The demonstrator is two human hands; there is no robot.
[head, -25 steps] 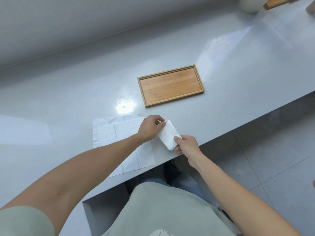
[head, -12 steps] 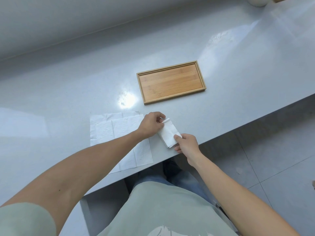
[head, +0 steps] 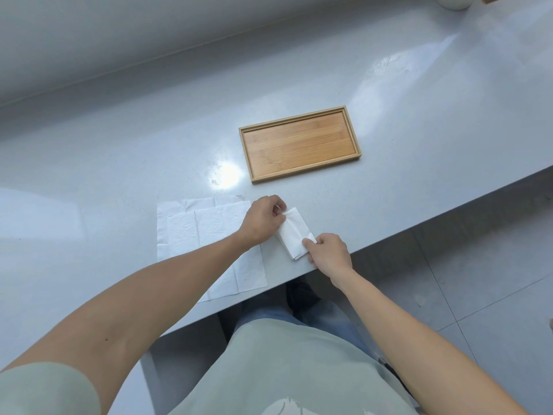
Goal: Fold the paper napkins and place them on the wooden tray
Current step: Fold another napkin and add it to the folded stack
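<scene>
white paper, folded into a narrow strip: the folded napkin (head: 294, 233) lies on the grey countertop (head: 119, 151) near its front edge, just below centre of the head view. left hand (head: 263, 220) pinches its far end with curled fingers; right hand (head: 329, 253) pinches its near end between thumb and fingers. at 9 o'clock from the strip, touching the left wrist, unfolded napkins (head: 206, 235) lie flat in an overlapping spread. at 12 o'clock, well apart from both hands, sits the wooden tray (head: 299, 145), holding nothing. a white container (head: 453, 3) shows at the top right edge.
</scene>
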